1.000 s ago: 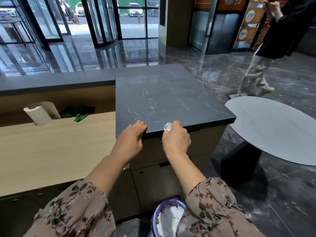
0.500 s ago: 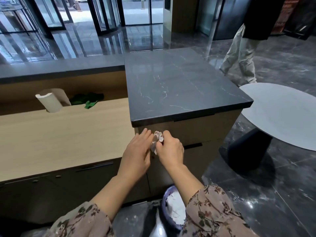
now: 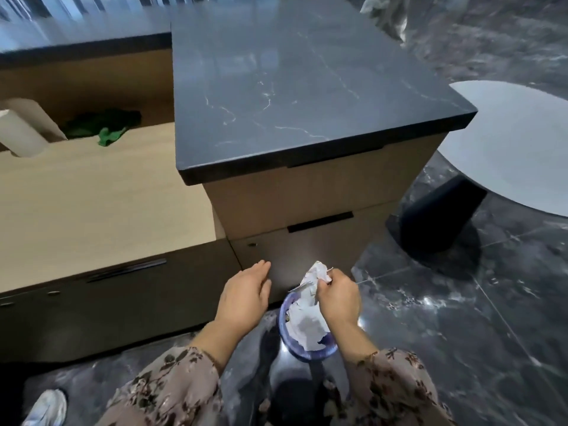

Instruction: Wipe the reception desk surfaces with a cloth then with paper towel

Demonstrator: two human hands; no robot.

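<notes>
The right hand (image 3: 336, 298) pinches a crumpled paper wad (image 3: 318, 272) just above a blue bin (image 3: 282, 324) that stands on the floor. There is more white paper inside the bin. The left hand (image 3: 244, 295) is beside it, with fingers straight and loose, holding nothing. It is close to the dark cupboard front, but I cannot tell if it touches it. The green cloth (image 3: 107, 130) lies in a heap at the back of the light surface (image 3: 92, 195), next to the paper roll (image 3: 18, 136). No hand is near either one. The dark surface (image 3: 292, 87) looks smooth and shiny. So I think the cloth part is done, and this piece of paper has done its wiping too, since it seems ready to drop into the bin. The next thing left is to let go of the wad. I cannot tell if the light surface has had its paper wipe, so it may need a new sheet from the roll.
</notes>
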